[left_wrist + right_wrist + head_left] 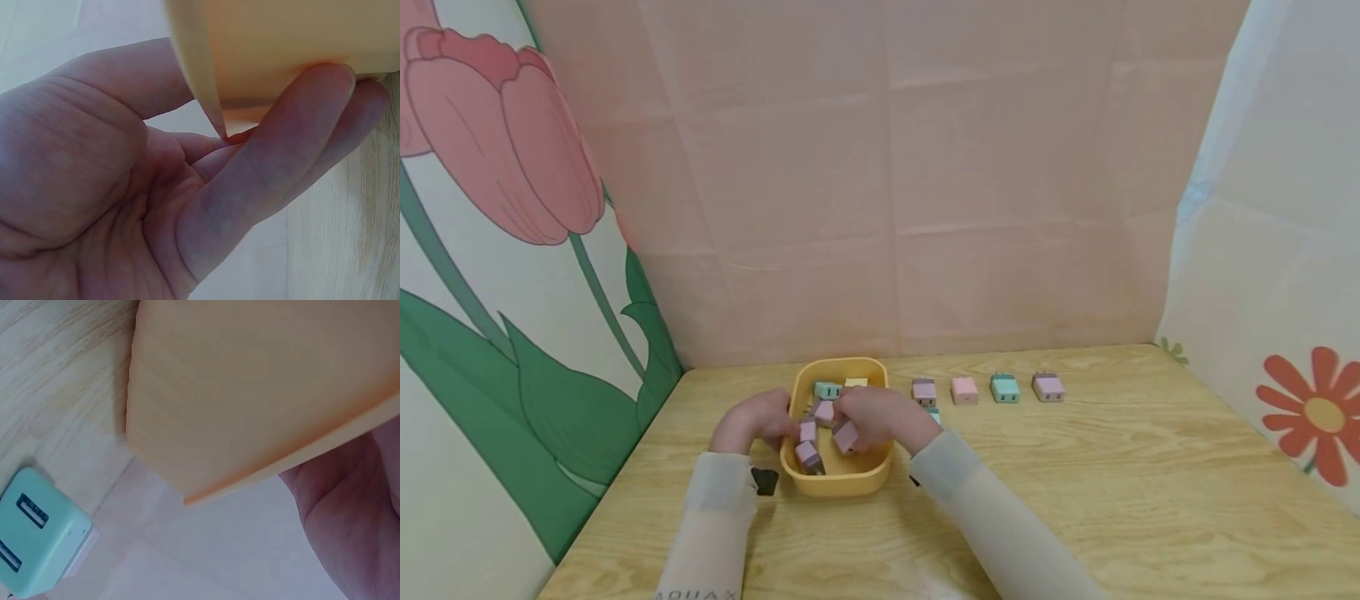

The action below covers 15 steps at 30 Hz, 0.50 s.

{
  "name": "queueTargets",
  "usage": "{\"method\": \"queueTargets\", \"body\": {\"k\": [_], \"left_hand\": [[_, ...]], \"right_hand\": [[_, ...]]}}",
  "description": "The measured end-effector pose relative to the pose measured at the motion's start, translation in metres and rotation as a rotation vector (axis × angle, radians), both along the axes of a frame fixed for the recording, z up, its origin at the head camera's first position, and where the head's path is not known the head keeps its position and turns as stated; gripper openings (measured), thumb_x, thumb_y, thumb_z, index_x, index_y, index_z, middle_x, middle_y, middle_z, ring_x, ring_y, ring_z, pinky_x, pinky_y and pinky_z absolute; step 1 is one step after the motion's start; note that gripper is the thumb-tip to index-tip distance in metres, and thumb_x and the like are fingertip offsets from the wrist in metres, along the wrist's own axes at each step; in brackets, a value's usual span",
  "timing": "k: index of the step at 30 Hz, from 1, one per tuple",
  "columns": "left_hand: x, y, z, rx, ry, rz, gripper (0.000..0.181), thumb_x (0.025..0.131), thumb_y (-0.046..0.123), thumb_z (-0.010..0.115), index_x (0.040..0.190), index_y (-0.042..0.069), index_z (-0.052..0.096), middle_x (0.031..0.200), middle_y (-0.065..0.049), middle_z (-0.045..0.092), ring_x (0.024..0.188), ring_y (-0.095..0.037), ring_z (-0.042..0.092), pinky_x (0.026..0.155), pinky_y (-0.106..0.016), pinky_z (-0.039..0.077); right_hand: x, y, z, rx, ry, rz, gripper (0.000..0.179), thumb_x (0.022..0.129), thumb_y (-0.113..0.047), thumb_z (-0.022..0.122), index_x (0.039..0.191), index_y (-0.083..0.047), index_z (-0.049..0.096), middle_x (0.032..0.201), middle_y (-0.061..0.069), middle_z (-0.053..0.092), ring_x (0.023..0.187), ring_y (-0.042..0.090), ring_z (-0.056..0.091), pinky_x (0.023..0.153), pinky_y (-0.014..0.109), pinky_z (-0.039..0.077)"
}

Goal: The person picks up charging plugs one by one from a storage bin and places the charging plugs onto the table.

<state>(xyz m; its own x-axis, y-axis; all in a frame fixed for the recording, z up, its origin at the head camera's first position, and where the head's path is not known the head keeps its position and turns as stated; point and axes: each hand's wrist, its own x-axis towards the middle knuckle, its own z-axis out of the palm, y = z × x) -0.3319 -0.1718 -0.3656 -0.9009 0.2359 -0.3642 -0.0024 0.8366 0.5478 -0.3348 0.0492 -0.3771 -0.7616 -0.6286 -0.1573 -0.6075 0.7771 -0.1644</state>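
My left hand (763,419) grips the left wall of a yellow plastic bin (850,485). In the left wrist view, the thumb lies on one side of the bin wall (281,37), with the fingers on the other. Reaching inside from the right, my right hand (880,417) has its fingers on a tilted purple USB charger (846,437) and appears to pinch it. Around it in the bin lie a mint charger (827,390), a yellow charger (856,382) and several purple or pink ones. The bin hides most of this hand in the right wrist view.
Right of the bin, a row on the wooden table (1120,467) holds a purple charger (924,390), a pink charger (965,391), a mint charger (1004,389) and another purple charger (1048,387). My right wrist partly covers another mint charger (933,413). Cloth hangs behind.
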Motion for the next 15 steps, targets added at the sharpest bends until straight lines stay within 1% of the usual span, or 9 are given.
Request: {"method": "queueTargets", "body": {"k": [8,12,15], "left_hand": [[-0.0003,-0.0010,0.0006,0.011,-0.003,-0.001,0.034,0.091,0.009,0.076,0.123,-0.001,0.068,0.103,-0.012,0.078,0.086,-0.022,0.076,0.084,-0.041,0.066],[0.0000,-0.0014,0.0005,0.014,-0.008,0.009,0.037,0.091,0.009,0.075,0.125,-0.001,0.067,0.105,-0.013,0.077,0.088,-0.024,0.076,0.086,-0.042,0.065],[0.0006,-0.0012,0.0004,0.007,-0.003,0.005,0.037,0.090,0.009,0.075,0.125,-0.002,0.067,0.105,-0.013,0.077,0.087,-0.024,0.076,0.085,-0.042,0.065]], "right_hand": [[0.0008,0.0005,0.0046,-0.009,0.003,-0.006,0.035,0.092,-0.015,0.086,0.125,-0.021,0.075,0.126,-0.004,0.074,0.104,0.010,0.066,0.105,0.036,0.060],[0.0017,0.0021,0.0077,-0.025,0.011,-0.008,0.033,0.092,-0.018,0.087,0.122,-0.021,0.075,0.124,-0.004,0.074,0.104,0.010,0.066,0.104,0.035,0.060],[0.0028,0.0049,0.0095,-0.041,0.021,-0.007,0.032,0.092,-0.021,0.087,0.122,-0.020,0.075,0.124,-0.004,0.072,0.104,0.010,0.065,0.103,0.035,0.060]]}}
